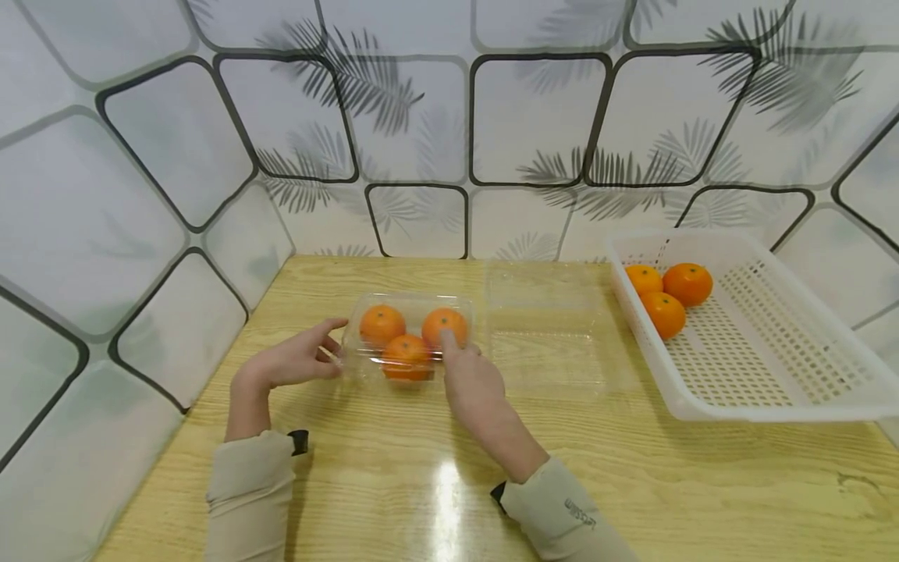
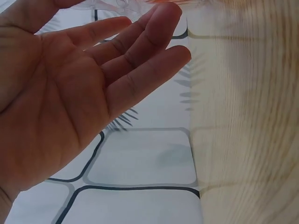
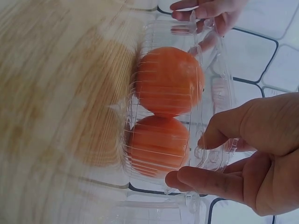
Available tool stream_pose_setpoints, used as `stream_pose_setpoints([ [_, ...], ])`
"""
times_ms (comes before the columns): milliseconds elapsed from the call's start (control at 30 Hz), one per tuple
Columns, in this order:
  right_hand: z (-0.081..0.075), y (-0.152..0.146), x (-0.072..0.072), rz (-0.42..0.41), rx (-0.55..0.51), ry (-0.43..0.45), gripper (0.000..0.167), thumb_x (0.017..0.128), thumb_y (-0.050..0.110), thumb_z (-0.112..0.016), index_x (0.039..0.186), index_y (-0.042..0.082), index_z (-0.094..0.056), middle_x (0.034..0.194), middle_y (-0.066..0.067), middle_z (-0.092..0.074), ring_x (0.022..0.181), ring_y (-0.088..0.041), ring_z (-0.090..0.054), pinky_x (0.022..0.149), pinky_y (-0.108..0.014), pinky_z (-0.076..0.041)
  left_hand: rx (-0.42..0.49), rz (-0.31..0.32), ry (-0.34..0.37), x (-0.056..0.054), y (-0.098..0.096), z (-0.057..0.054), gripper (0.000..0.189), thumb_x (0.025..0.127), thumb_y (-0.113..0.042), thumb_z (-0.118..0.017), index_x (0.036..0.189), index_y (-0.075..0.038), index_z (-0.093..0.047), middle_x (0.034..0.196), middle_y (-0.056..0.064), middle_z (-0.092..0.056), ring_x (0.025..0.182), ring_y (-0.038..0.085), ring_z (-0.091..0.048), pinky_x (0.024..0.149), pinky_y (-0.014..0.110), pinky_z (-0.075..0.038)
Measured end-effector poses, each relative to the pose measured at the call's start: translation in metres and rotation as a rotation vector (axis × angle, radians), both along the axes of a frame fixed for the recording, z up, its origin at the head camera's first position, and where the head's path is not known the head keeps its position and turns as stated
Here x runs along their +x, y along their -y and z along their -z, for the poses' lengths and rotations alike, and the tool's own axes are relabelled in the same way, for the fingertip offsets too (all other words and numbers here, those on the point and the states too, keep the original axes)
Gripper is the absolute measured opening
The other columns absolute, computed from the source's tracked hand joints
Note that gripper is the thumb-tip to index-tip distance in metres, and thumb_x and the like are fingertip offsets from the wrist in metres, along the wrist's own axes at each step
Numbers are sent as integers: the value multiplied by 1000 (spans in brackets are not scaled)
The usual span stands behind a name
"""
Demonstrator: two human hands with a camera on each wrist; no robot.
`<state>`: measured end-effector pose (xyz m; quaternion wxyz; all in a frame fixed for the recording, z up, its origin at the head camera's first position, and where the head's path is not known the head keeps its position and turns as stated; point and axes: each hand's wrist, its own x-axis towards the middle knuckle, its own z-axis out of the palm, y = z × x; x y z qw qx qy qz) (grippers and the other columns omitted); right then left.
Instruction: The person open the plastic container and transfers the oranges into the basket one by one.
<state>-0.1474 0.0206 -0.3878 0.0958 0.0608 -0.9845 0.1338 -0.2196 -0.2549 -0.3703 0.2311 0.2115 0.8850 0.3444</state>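
A clear plastic clamshell box (image 1: pixel 354 353) holds three mandarins (image 1: pixel 382 324) on the table, and its transparent lid lies over them. At the box's right end, my right hand (image 1: pixel 476 386) pinches the rim, thumb on top and fingers against the side wall, as the right wrist view shows. My left hand (image 1: pixel 298 359) is at the left end with its fingers loosely bent; whether the fingertips touch the plastic is hard to tell. In the left wrist view the palm of the left hand (image 2: pixel 88 88) faces the camera and holds nothing.
Just right of the filled box lies another clear plastic box (image 1: pixel 548 382), opened out. A white perforated basket (image 1: pixel 794 367) with three more mandarins (image 1: pixel 688 284) stands at the right. A patterned wall covering (image 1: pixel 537 117) borders the wooden table (image 1: pixel 393 484) behind and on the left.
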Motion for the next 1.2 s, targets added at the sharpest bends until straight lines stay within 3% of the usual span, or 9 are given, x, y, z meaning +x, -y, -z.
stream_pose_setpoints([
  [133,-1,-1,-1,-4,-11,27,33,89,2,-66,110,10,-41,72,-17,-58,60,-33,-65,46,-40,-51,28,7,9,-2,3,3,73,97,-13,-58,157,-1,-17,129,26,-53,112,34,-59,94,51,-48],
  [367,-8,-9,0,-32,-58,71,39,89,5,-66,121,10,-45,72,-16,-56,52,-28,-58,42,-37,-46,58,-89,5,-13,-2,18,58,104,-18,-46,152,5,-24,111,19,-59,93,24,-60,85,41,-49],
  [500,-12,-15,-1,-55,-75,65,43,88,7,-64,128,9,-48,71,-14,-53,49,-24,-51,40,-34,-42,117,-94,-13,-16,-10,26,41,106,-17,-42,138,8,-40,88,12,-57,78,21,-55,74,37,-47],
  [633,-18,-22,-3,-54,-56,57,45,91,16,-63,133,11,-49,71,-12,-53,47,-21,-45,38,-32,-37,191,-67,-6,-18,-16,30,28,106,-12,-39,123,10,-47,79,12,-54,75,20,-57,73,37,-48],
  [800,-23,-31,-7,-32,-110,40,49,94,29,-65,138,13,-52,81,-14,-61,50,-19,-45,39,-29,-37,211,-76,-20,-19,-18,34,34,107,-11,-38,132,9,-45,93,23,-61,81,26,-64,73,35,-50],
  [967,-28,-40,-10,-66,-220,60,55,96,37,-64,145,15,-50,105,-19,-67,59,-21,-50,45,-30,-39,209,-94,-2,-19,-20,35,51,106,-9,-37,152,8,-24,124,36,-55,95,35,-67,72,34,-53],
  [1100,-38,-44,-17,-75,-273,38,56,97,41,-60,147,17,-50,116,-18,-65,70,-23,-56,51,-32,-45,161,-115,-6,-18,-19,31,57,101,-3,-37,151,15,-16,135,39,-49,96,32,-67,72,31,-53],
  [1200,-45,-47,-24,-60,-291,17,56,98,44,-58,146,16,-52,112,-16,-66,84,-27,-63,62,-37,-51,151,-116,1,-18,-19,28,59,99,-2,-37,150,16,-16,135,38,-49,90,29,-65,70,31,-51],
])
